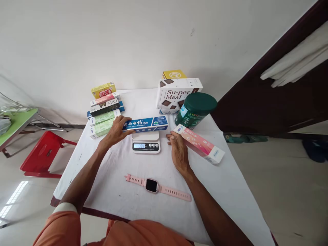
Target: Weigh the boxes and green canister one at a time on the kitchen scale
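Observation:
A blue toothpaste box (146, 123) lies across the white platform of a small digital scale (145, 150), whose lit display seems to read 364. My left hand (118, 130) grips the box's left end, thumb on the near side and fingers over the far side. Just right of the scale is my right hand (178, 152), fingers loosely bent toward the scale, with nothing visible in them. Beside it, partly behind the hand, a pink and white box (201, 144) lies at a slant; whether they touch I cannot tell.
A pink-strapped smartwatch (151, 185) lies near the front of the white-covered table (112, 191). Several small boxes (105, 119) stand at the back left. A green-lidded tub (196, 109) and a Su-per Meal box (176, 92) stand back right. Left is a red chair (42, 153).

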Available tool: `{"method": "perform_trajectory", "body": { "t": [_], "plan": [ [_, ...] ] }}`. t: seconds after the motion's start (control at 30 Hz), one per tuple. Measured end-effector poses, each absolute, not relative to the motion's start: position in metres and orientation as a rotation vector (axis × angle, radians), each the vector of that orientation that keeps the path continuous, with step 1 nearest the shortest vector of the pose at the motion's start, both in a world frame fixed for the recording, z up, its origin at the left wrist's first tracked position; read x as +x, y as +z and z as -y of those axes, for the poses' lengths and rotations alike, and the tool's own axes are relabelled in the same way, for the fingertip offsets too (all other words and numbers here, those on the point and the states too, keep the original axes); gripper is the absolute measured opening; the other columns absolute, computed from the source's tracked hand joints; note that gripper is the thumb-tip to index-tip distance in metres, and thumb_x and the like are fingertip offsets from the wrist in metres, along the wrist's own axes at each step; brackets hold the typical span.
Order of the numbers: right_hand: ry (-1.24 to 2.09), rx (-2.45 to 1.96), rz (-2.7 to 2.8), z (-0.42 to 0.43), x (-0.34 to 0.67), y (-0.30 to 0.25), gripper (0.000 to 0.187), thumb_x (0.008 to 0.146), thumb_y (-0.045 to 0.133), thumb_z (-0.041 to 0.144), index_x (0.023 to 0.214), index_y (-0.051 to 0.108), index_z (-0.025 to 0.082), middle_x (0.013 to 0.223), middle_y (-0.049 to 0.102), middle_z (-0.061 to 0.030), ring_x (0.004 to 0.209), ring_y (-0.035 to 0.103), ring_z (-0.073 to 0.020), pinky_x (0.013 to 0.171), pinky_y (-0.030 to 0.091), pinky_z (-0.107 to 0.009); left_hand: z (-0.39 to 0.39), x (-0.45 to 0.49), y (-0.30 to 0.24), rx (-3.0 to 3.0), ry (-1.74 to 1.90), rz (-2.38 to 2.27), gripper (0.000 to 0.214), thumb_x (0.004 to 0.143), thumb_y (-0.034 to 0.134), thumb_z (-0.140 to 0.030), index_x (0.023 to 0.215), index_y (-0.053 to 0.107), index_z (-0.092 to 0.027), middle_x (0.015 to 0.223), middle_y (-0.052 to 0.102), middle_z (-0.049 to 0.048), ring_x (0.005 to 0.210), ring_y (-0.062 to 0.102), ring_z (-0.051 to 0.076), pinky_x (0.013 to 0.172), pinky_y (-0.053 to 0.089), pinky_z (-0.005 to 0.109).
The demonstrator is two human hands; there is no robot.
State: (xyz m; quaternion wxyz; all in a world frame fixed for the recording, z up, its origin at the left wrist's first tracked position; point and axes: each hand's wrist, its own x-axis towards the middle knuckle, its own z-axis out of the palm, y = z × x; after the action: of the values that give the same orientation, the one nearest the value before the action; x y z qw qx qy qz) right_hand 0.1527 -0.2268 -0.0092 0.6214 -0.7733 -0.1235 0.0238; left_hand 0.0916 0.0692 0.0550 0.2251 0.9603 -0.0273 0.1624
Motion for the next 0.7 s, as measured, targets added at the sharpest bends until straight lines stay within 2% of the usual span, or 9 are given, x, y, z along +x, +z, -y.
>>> {"method": "perform_trajectory", "body": {
  "t": [0.1,0.2,0.27,0.33,0.4,0.53,0.7],
  "plan": [
    [0.044,-1.762,0.289,0.226,0.154,-0.011,0.066,0.098,0.038,0.077,0.124,0.061,0.021,0.118,0.073,-0.016,0.107,0.067,-0.0312,0.093,0.054,-0.049,-0.072,0.093,0.06,2.652,0.381,0.065,0.053,0.089,0.075,-0.054,0.131,0.064,-0.024,0.115,0.062,0.0102,0.108,0.06,0.029,0.098,0.051,0.047],
    [0.062,-1.76,0.28,0.226,0.156,-0.012,0.068,0.098,0.037,0.078,0.125,0.06,0.02,0.117,0.073,-0.0154,0.102,0.068,-0.03,0.092,0.055,-0.048,-0.075,0.086,0.061,2.547,0.426,-0.014,0.076,0.083,0.078,-0.063,0.145,0.055,-0.026,0.13,0.059,0.0121,0.12,0.059,0.031,0.103,0.051,0.047],
    [0.065,-1.76,0.273,0.226,0.156,-0.013,0.07,0.097,0.037,0.079,0.125,0.06,0.02,0.116,0.074,-0.015,0.097,0.069,-0.0291,0.09,0.055,-0.048,-0.073,0.08,0.056,2.435,0.564,-0.096,0.074,0.091,0.067,-0.067,0.151,0.049,-0.028,0.139,0.056,0.0132,0.128,0.057,0.031,0.108,0.049,0.049],
    [0.06,-1.762,0.269,0.226,0.156,-0.013,0.07,0.096,0.037,0.08,0.124,0.061,0.02,0.115,0.074,-0.0146,0.093,0.069,-0.0282,0.089,0.055,-0.047,-0.067,0.075,0.044,2.327,0.785,-0.196,0.064,0.102,0.047,-0.065,0.155,0.045,-0.028,0.142,0.055,0.0143,0.133,0.055,0.03,0.112,0.045,0.052],
    [0.056,-1.768,0.268,0.226,0.156,-0.012,0.069,0.097,0.037,0.08,0.122,0.061,0.02,0.115,0.074,-0.0141,0.091,0.069,-0.0277,0.089,0.055,-0.047,-0.06,0.072,0.029,2.259,1.019,-0.265,0.067,0.105,0.035,-0.064,0.16,0.036,-0.025,0.148,0.052,0.0171,0.138,0.05,0.032,0.115,0.041,0.055],
    [0.052,-1.786,0.288,0.227,0.156,-0.01,0.066,0.098,0.035,0.078,0.12,0.062,0.021,0.117,0.074,-0.0137,0.089,0.069,-0.0266,0.088,0.055,-0.046,-0.056,0.073,0.007,2.214,1.264,-0.289,0.081,0.102,0.027,-0.073,0.164,0.025,-0.02,0.152,0.046,0.0223,0.14,0.046,0.035,0.114,0.039,0.056],
    [0.08,-1.789,0.277,0.228,0.155,-0.007,0.069,0.097,0.035,0.08,0.119,0.062,0.02,0.117,0.074,-0.015,0.09,0.069,-0.0274,0.088,0.056,-0.046,-0.068,0.073,0.006,2.115,1.337,-0.416,0.08,0.102,0.023,-0.075,0.16,0.032,-0.02,0.142,0.051,0.0207,0.13,0.054,0.031,0.109,0.044,0.05]
  ]
}}
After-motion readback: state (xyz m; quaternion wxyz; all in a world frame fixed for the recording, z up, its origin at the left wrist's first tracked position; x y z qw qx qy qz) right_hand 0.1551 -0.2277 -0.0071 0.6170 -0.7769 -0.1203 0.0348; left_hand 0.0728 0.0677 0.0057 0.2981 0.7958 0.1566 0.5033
